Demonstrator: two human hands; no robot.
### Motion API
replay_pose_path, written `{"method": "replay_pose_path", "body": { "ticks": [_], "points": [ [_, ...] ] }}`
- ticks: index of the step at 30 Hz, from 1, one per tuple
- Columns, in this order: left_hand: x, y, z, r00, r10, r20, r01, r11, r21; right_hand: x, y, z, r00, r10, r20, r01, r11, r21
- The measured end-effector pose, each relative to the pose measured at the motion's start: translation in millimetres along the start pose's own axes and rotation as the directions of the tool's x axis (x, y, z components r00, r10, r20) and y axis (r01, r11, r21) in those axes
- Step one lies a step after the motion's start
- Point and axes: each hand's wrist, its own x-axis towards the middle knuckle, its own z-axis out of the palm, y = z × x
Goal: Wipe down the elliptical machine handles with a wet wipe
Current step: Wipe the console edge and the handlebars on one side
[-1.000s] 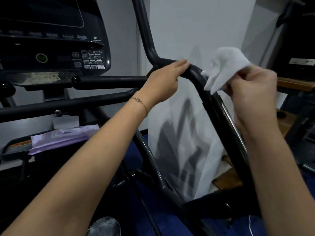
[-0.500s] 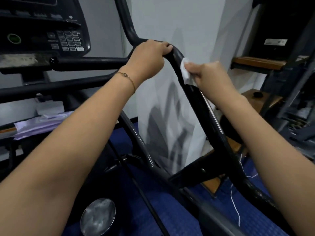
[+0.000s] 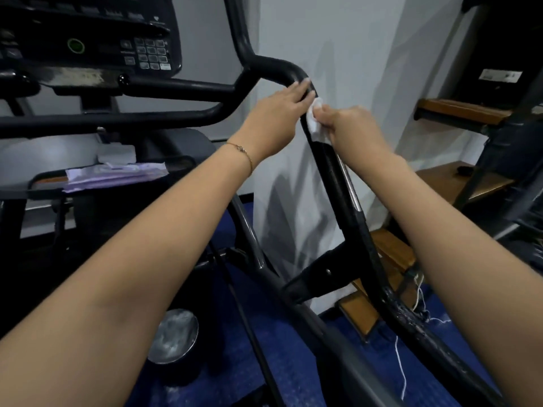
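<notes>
The elliptical's black right handle [image 3: 342, 183] curves down from a bend at the top toward the floor. My left hand [image 3: 274, 118] lies on the handle just below the bend, fingers stretched along the bar. My right hand [image 3: 349, 127] grips the handle right under it, pressing a white wet wipe [image 3: 313, 123] around the bar. The two hands nearly touch. Most of the wipe is hidden under my right fingers.
The machine's console [image 3: 97, 39] with keypad is at upper left, above black crossbars [image 3: 117, 120]. A wipe packet [image 3: 117, 174] lies on a shelf at left. A white wall panel [image 3: 323, 142] stands behind the handle; wooden steps [image 3: 464, 113] are at right. Blue mat [image 3: 293, 362] below.
My right hand brought the wipe from the air onto the handle and slid it down the bar. My left hand loosened from gripping the bend to lying along the bar.
</notes>
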Motion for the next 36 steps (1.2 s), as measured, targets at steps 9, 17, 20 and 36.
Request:
{"method": "replay_pose_path", "body": {
  "ticks": [9, 17, 20, 36],
  "points": [
    [12, 20, -28, 0.968, -0.102, 0.229, 0.055, 0.978, 0.202, -41, 13, 10, 0.997, -0.046, 0.057, 0.045, 0.999, 0.009],
    [3, 16, -26, 0.966, -0.085, 0.245, 0.043, 0.985, 0.170, -90, 4, 4, 0.983, -0.070, 0.171, 0.090, 0.990, -0.112],
    [1, 14, -24, 0.968, -0.084, 0.236, 0.048, 0.987, 0.154, -86, 6, 4, 0.984, -0.066, 0.163, 0.084, 0.991, -0.103],
    [2, 10, -26, 0.973, -0.080, 0.217, 0.052, 0.990, 0.130, -58, 2, -1, 0.978, -0.071, 0.197, 0.111, 0.973, -0.200]
  ]
}}
